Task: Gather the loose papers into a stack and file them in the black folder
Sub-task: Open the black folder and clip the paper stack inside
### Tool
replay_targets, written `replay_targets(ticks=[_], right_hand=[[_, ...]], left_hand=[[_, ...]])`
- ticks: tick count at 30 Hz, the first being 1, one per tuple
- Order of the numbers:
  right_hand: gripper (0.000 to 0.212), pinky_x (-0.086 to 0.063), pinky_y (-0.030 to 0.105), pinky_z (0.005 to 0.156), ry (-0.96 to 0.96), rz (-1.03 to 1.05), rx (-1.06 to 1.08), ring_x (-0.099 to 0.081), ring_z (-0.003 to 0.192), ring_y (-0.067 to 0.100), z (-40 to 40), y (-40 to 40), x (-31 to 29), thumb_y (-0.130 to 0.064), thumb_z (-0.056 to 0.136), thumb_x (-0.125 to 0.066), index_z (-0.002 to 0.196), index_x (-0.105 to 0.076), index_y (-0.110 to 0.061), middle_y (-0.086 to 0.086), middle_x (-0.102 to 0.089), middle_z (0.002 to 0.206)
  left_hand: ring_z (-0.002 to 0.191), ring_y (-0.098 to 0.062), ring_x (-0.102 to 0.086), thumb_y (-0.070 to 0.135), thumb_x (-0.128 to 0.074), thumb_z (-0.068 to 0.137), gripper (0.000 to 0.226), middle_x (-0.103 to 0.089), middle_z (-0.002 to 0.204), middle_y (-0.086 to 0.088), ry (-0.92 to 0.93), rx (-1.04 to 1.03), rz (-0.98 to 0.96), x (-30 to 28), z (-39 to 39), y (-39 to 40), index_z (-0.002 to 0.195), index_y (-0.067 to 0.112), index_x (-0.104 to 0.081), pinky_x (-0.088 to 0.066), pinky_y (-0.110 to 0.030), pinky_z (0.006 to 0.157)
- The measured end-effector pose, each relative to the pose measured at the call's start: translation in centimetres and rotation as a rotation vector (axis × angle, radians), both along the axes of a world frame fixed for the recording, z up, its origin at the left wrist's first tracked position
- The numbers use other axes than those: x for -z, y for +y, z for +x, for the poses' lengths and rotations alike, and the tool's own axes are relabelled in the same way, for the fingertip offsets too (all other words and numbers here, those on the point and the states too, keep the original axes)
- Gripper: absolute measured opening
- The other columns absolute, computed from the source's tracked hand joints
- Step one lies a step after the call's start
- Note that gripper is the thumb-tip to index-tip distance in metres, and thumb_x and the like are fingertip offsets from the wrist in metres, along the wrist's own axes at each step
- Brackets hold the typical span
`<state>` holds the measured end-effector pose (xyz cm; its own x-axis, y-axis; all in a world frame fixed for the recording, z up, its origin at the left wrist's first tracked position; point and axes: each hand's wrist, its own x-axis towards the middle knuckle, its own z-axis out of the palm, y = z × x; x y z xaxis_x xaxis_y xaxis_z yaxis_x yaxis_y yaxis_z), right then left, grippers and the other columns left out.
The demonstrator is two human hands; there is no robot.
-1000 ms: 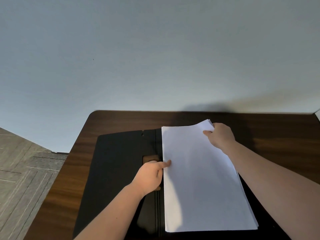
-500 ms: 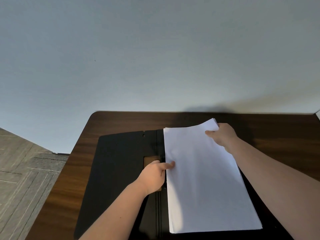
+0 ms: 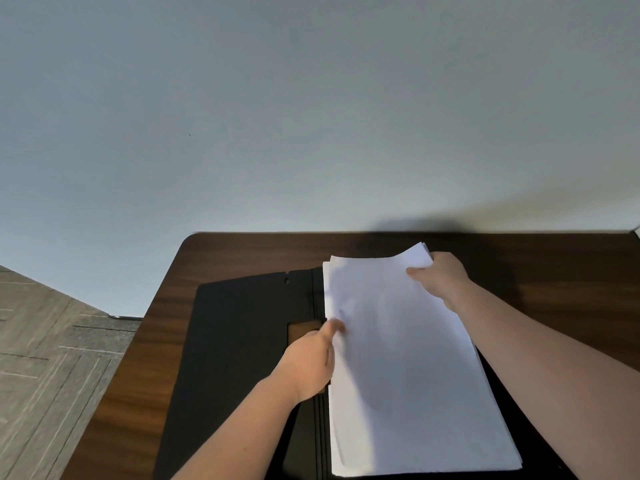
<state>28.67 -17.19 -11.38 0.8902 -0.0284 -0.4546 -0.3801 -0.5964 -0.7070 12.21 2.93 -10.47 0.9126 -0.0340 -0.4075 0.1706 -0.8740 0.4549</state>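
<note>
— Two hands are working in the head view, yes?

— Yes. The right hand is pinching the far right corner of the papers, thumb on top and the other fingers hidden under the sheets, so that corner is lifting and curling off the rest.

— And the left hand?

— It is sitting at the stack's left edge, about midway along. Its fingers are blurring where they are meeting the sheets, so whether it is pinching the edge or just pressing against it, I cannot tell.

— Where are the papers lying?

— They are resting as one white stack on the right half of the folder, which is lying open and flat. The stack's left edge is running just beside the spine, and its far edge is reaching slightly past the folder's far edge.

— And the folder itself?

— It is occupying the left part of the desk, reaching toward the near edge. A small brown patch is showing on the left half, partly covered by the left hand.

— Anything else?

— A wall is rising behind the far edge, and floor is showing beyond the left edge.
</note>
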Motion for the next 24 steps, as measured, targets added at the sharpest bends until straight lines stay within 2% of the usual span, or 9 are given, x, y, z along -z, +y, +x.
replay_targets(ticks=[2, 6, 10, 12, 15, 19, 24], right_hand=[[0.026, -0.050, 0.037, 0.074, -0.014, -0.022, -0.011, -0.064, 0.093, 0.035, 0.0, 0.1, 0.0, -0.020, 0.084, -0.063, 0.104, -0.065, -0.005, 0.016, -0.068, 0.101], [0.026, -0.046, 0.034, 0.071, -0.036, -0.035, -0.036, -0.062, 0.089, 0.033, 0.1, 0.1, 0.1, -0.022, 0.085, -0.063, 0.105, -0.064, -0.006, 0.014, -0.067, 0.098], [0.032, -0.046, 0.034, 0.073, -0.041, -0.048, -0.047, -0.060, 0.092, 0.031, 0.3, 0.0, 0.1, -0.024, 0.086, -0.063, 0.113, -0.062, -0.007, 0.012, -0.064, 0.101], [0.033, -0.047, 0.035, 0.074, -0.055, -0.049, -0.056, -0.061, 0.094, 0.032, 0.4, 0.1, 0.1, -0.026, 0.086, -0.063, 0.114, -0.061, -0.007, 0.012, -0.065, 0.104], [0.034, -0.049, 0.038, 0.079, -0.083, -0.045, -0.049, -0.062, 0.099, 0.033, 0.3, 0.4, 0.2, -0.027, 0.084, -0.065, 0.112, -0.062, -0.008, 0.014, -0.066, 0.109], [0.034, -0.050, 0.040, 0.080, -0.083, -0.001, 0.001, -0.062, 0.100, 0.034, 0.4, 0.4, 0.2, -0.025, 0.081, -0.069, 0.108, -0.063, -0.006, 0.015, -0.066, 0.109], [0.037, -0.053, 0.042, 0.082, -0.074, 0.015, 0.042, -0.063, 0.099, 0.035, 0.6, 0.3, 0.2, -0.025, 0.077, -0.074, 0.106, -0.064, -0.004, 0.017, -0.067, 0.108]], left_hand=[[0.065, -0.024, -0.056, 0.007, -0.030, 0.094, 0.044, -0.056, 0.078, -0.008, -0.018, -0.003, 0.015, 0.1, 0.0, 0.1, 0.136, 0.023, -0.030, -0.053, -0.041, 0.071], [0.082, -0.026, -0.060, 0.007, -0.029, 0.096, 0.065, -0.058, 0.088, -0.011, 0.000, 0.069, 0.031, 0.3, 0.0, 0.1, 0.147, 0.044, -0.013, -0.052, -0.033, 0.083], [0.080, -0.017, -0.045, 0.013, -0.029, 0.099, 0.057, -0.035, 0.079, 0.007, -0.010, 0.035, -0.003, 0.6, 0.1, 0.2, 0.145, 0.045, -0.024, -0.036, -0.015, 0.073], [0.082, -0.017, -0.046, 0.013, -0.029, 0.099, 0.055, -0.039, 0.080, 0.006, -0.020, 0.034, -0.014, 0.8, 0.0, 0.3, 0.145, 0.043, -0.027, -0.034, -0.014, 0.072], [0.087, -0.021, -0.052, 0.012, -0.030, 0.099, 0.055, -0.051, 0.092, -0.006, -0.042, 0.014, -0.047, 1.6, -0.1, 0.7, 0.144, 0.043, -0.030, -0.042, -0.017, 0.079], [0.083, -0.017, -0.046, 0.011, -0.030, 0.099, 0.053, -0.042, 0.091, -0.002, -0.059, -0.010, -0.087, 1.5, 0.0, 0.2, 0.145, 0.039, -0.033, -0.045, -0.020, 0.084], [0.083, -0.015, -0.041, 0.010, -0.030, 0.098, 0.057, -0.030, 0.075, 0.010, -0.063, 0.029, -0.027, 1.3, 0.3, 0.1, 0.147, 0.038, -0.024, -0.034, -0.014, 0.072]])
